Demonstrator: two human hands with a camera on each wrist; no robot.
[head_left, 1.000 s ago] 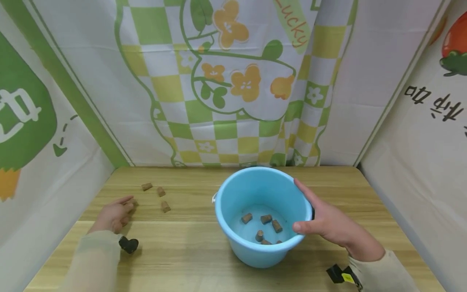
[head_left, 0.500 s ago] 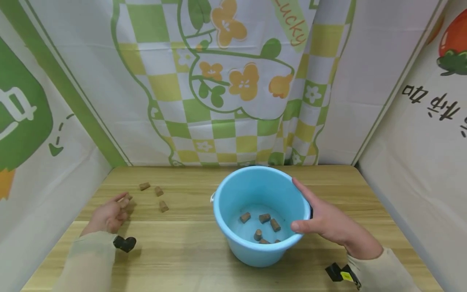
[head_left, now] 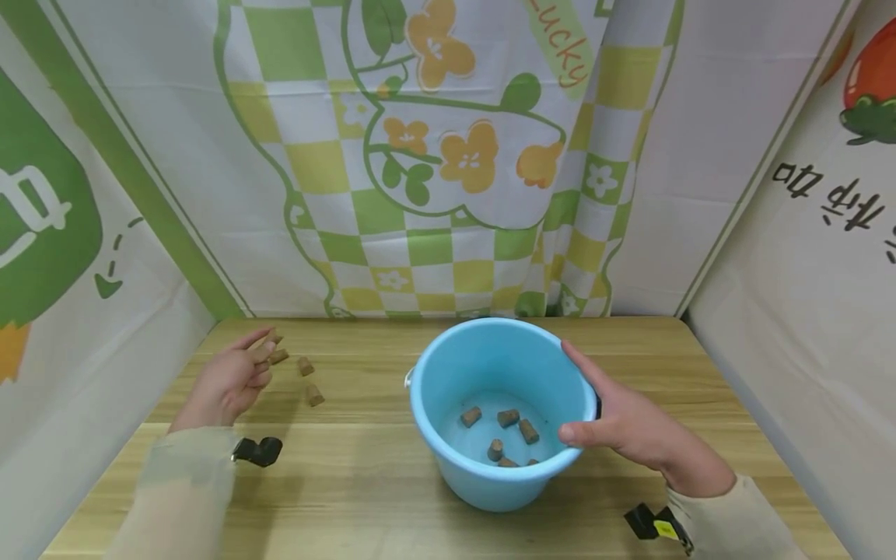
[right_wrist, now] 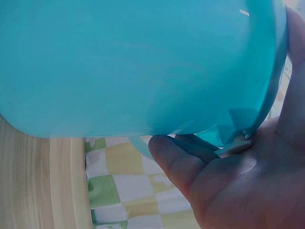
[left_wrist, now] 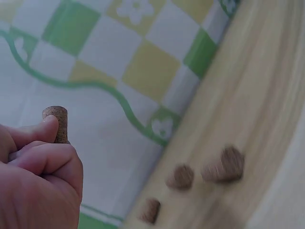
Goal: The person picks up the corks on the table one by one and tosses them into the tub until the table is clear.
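Pinched between the thumb and fingers of my left hand (head_left: 225, 385) is a small brown cork (left_wrist: 61, 126), raised above the table's far left part. Beyond that hand three more corks lie on the wood, one of them a cork (head_left: 314, 395) nearest the front. My right hand (head_left: 633, 428) grips the rim of a light blue bucket (head_left: 490, 494), thumb over the edge, other fingers along the outside. Several corks, including a tilted cork (head_left: 529, 431), lie on the bucket's floor. The right wrist view shows the bucket's smooth outer wall (right_wrist: 105, 71) and fingers (right_wrist: 176, 162) under its side.
The wood-grain table (head_left: 336, 498) ends at a checked, flowered curtain (head_left: 434, 249) behind. Printed white cloth panels close in both sides. A white handle fitting (head_left: 409, 379) sticks out at the bucket's left. Small black devices (head_left: 257, 451) are worn on both wrists.
My left hand has picked up a cork from the left of the table, then moved up and toward the back with it. The right hand and bucket have stayed in place.
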